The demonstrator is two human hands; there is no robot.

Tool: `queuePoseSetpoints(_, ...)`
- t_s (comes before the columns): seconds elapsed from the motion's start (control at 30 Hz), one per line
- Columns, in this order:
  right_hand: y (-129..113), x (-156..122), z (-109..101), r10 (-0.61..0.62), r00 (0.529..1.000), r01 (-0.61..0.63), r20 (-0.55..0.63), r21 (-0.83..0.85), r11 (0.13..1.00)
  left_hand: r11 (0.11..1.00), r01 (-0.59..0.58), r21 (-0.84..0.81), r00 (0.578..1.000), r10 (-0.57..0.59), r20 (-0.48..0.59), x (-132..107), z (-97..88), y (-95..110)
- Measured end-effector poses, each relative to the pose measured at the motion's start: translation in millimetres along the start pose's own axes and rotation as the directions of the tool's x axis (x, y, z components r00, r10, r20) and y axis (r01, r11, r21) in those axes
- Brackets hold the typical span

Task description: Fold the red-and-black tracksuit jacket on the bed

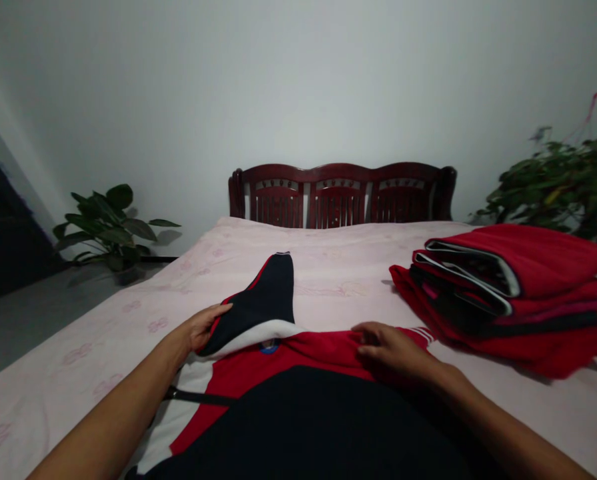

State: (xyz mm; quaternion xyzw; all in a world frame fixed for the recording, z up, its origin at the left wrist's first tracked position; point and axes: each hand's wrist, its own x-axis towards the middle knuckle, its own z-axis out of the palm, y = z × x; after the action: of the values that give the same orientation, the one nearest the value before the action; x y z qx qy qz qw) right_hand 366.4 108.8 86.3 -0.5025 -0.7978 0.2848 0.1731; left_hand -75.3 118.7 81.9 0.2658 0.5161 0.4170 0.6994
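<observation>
A red, white and navy jacket (328,348) lies spread on the bed in front of me, partly hidden by my dark-clothed body. Its navy sleeve (266,293) with red piping points away from me, ending in a striped cuff. At the left edge of that sleeve, my left hand (207,328) is closed on the cloth, thumb on top. My right hand (391,348) rests at the red part near another white-striped cuff (422,335), fingers slightly bent and a gap showing between thumb and forefinger. A round blue badge (269,346) shows on the red cloth.
To the right, a stack of folded red and dark clothes (543,267) sits on the pink patterned bedspread (143,327). Beyond the bed's far edge stands a dark wooden carved backrest (338,193). Leafy plants flank the bed, one left (113,227) and one right (558,183).
</observation>
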Motion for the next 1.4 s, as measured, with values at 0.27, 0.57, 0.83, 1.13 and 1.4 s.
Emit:
queuePoseSetpoints(0.27,-26,10,43,-0.065,0.969,0.043,0.238,0.097,0.994,0.997,0.049,-0.056,0.998,-0.046,0.045,-23,-16.5,-15)
queuePoseSetpoints(0.57,-61,38,56,-0.041,0.985,0.033,0.167,0.050,0.998,0.999,0.040,-0.001,0.996,-0.040,0.086,-26,-15.5,-19)
queuePoseSetpoints(0.83,-61,38,68,-0.069,0.994,0.071,0.079,-0.019,0.997,0.987,0.063,0.145,0.993,-0.077,0.089,-30,-10.6,-27)
queuePoseSetpoints(1.13,-64,53,80,0.066,0.964,-0.169,0.259,0.398,0.901,0.995,-0.025,0.098,0.993,0.014,0.119,-33,-11.7,-28)
queuePoseSetpoints(1.4,-83,146,98,0.255,0.941,-0.326,0.223,0.801,0.503,0.991,0.061,0.123,0.988,-0.078,0.137,-37,-4.1,-28)
